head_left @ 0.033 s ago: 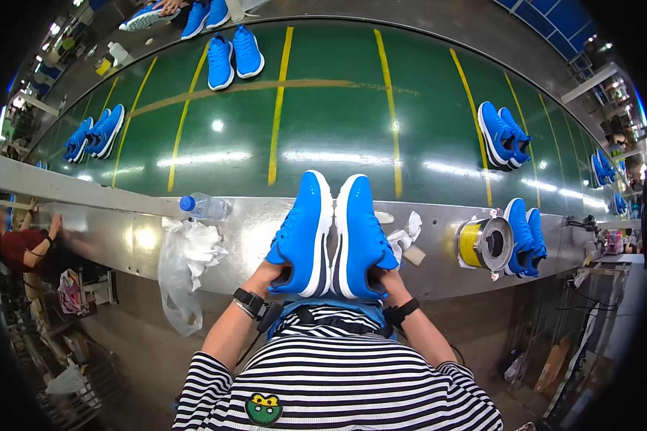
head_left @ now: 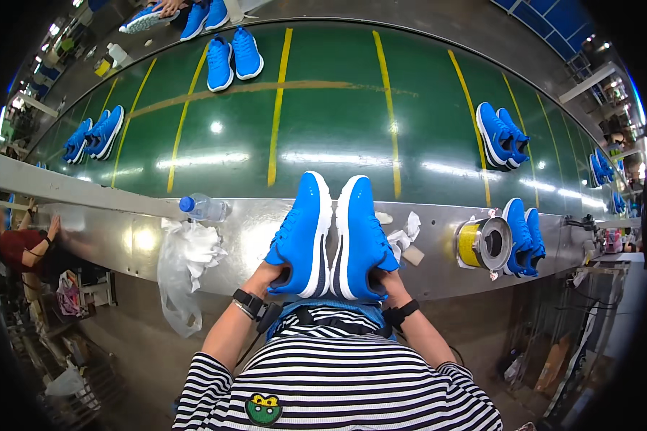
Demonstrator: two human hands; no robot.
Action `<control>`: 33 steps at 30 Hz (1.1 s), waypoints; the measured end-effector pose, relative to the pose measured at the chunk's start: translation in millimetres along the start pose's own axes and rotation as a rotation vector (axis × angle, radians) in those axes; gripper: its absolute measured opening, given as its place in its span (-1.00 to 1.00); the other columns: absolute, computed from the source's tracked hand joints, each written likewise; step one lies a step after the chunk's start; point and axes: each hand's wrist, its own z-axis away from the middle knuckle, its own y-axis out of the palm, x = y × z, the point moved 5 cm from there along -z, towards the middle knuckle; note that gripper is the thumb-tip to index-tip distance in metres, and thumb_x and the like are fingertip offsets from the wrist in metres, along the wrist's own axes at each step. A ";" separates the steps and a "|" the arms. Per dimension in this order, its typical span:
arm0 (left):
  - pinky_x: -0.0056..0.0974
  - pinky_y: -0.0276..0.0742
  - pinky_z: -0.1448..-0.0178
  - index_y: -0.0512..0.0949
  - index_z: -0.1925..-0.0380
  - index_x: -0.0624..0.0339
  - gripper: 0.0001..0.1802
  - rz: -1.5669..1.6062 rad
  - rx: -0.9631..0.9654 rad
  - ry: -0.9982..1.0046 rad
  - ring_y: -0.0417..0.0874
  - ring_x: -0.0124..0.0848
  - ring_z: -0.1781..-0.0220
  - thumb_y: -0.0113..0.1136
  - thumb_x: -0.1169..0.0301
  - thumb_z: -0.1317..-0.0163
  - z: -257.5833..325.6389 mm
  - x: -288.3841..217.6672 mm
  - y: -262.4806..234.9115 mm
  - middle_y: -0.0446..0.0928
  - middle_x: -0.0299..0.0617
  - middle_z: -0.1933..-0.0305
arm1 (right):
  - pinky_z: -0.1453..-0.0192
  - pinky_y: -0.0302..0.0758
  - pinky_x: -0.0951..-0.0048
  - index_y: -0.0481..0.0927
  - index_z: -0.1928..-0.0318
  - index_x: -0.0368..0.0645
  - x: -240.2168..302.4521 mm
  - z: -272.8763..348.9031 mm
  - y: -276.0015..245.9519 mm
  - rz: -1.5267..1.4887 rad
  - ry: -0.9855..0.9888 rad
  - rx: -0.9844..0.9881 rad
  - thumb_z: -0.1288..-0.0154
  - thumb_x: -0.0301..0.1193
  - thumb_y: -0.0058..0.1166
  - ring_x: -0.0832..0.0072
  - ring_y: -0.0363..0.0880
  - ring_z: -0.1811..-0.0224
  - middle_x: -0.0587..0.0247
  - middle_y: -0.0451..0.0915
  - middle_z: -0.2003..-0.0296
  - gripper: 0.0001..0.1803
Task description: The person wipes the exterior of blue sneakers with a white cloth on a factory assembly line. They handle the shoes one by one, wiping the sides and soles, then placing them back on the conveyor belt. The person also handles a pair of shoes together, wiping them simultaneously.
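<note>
Fingers of the left hand (head_left: 266,276) and right hand (head_left: 389,285) grasp a blue shoe pair (head_left: 331,237) by the heels over the steel ledge (head_left: 122,233); a water bottle (head_left: 203,208), plastic bag (head_left: 183,266) and yellow tape roll (head_left: 482,244) lie alongside.

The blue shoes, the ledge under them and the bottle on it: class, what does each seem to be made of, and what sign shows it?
Blue shoes: uppers look like glossy synthetic, perhaps coated fabric, with a bright sheen; white soles look like foam or rubber. Ledge: brushed metal, probably steel, grey with blurred lamp glare. Bottle: clear plastic, see-through wall, blue cap.
</note>
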 end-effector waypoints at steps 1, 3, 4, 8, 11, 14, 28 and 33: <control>-0.29 0.41 -0.06 0.34 -0.06 0.26 -0.59 -0.018 0.013 0.015 0.48 -0.37 0.04 0.01 0.55 -0.16 -1.7 1.7 -2.2 0.45 -0.14 0.01 | -0.07 0.39 0.38 0.30 -0.13 -0.18 -3.2 0.1 -3.0 -0.016 -0.027 0.021 -0.11 -0.58 -0.02 0.41 0.44 0.01 0.20 0.43 0.00 -0.49; -0.29 0.38 -0.10 0.33 -0.07 0.26 -0.58 -0.057 0.039 0.046 0.46 -0.37 0.01 0.01 0.52 -0.17 -3.7 4.7 -7.7 0.43 -0.14 -0.02 | -0.09 0.38 0.36 0.30 -0.13 -0.20 -9.3 -0.5 -8.2 -0.050 -0.082 0.062 -0.12 -0.57 0.00 0.41 0.43 -0.01 0.19 0.42 -0.01 -0.50; -0.29 0.37 -0.11 0.33 -0.07 0.26 -0.58 -0.067 0.057 0.082 0.45 -0.37 -0.01 0.01 0.51 -0.17 -4.2 4.6 -8.8 0.42 -0.14 -0.03 | -0.08 0.38 0.37 0.30 -0.13 -0.21 -6.9 2.3 -6.4 -0.045 -0.074 0.069 -0.13 -0.56 0.00 0.42 0.43 0.00 0.19 0.43 -0.01 -0.50; -0.29 0.33 -0.15 0.32 -0.09 0.26 -0.57 -0.070 0.120 0.160 0.42 -0.37 -0.05 0.01 0.44 -0.20 -6.6 2.6 -8.4 0.39 -0.12 -0.07 | -0.09 0.37 0.41 0.31 -0.12 -0.25 -2.4 13.2 -3.1 0.024 -0.082 0.094 -0.14 -0.56 0.01 0.44 0.43 0.00 0.21 0.43 -0.01 -0.52; -0.28 0.32 -0.16 0.32 -0.09 0.27 -0.57 -0.107 0.167 0.255 0.41 -0.37 -0.05 0.00 0.40 -0.21 -8.7 1.2 -12.2 0.39 -0.12 -0.07 | -0.12 0.34 0.41 0.30 -0.13 -0.24 -10.5 14.4 -10.0 0.114 -0.089 0.066 -0.14 -0.54 0.02 0.44 0.40 -0.03 0.22 0.41 -0.04 -0.51; -0.28 0.33 -0.15 0.32 -0.08 0.28 -0.57 -0.206 0.211 0.301 0.41 -0.37 -0.06 -0.01 0.39 -0.20 -14.4 5.4 -26.3 0.40 -0.11 -0.07 | -0.16 0.32 0.36 0.31 -0.13 -0.22 -7.3 18.2 -6.8 0.098 -0.089 0.054 -0.12 -0.56 0.07 0.42 0.39 -0.04 0.21 0.39 -0.06 -0.48; -0.32 0.37 -0.06 0.41 0.01 0.29 -0.59 -0.400 0.290 0.367 0.46 -0.40 0.05 0.06 0.37 -0.12 -1.6 -38.0 -9.7 0.47 -0.13 0.03 | -0.17 0.29 0.43 0.26 -0.16 -0.21 1.4 39.1 -14.1 0.069 -0.085 0.038 -0.14 -0.52 0.02 0.46 0.36 -0.06 0.22 0.38 -0.07 -0.47; -0.32 0.39 -0.02 0.47 0.09 0.28 -0.65 -0.411 0.316 0.427 0.48 -0.43 0.11 0.07 0.39 -0.10 3.2 -37.5 -24.0 0.52 -0.17 0.12 | -0.17 0.28 0.44 0.24 -0.18 -0.20 -0.7 38.4 -8.3 0.117 -0.083 0.064 -0.16 -0.49 0.01 0.48 0.36 -0.06 0.23 0.38 -0.07 -0.46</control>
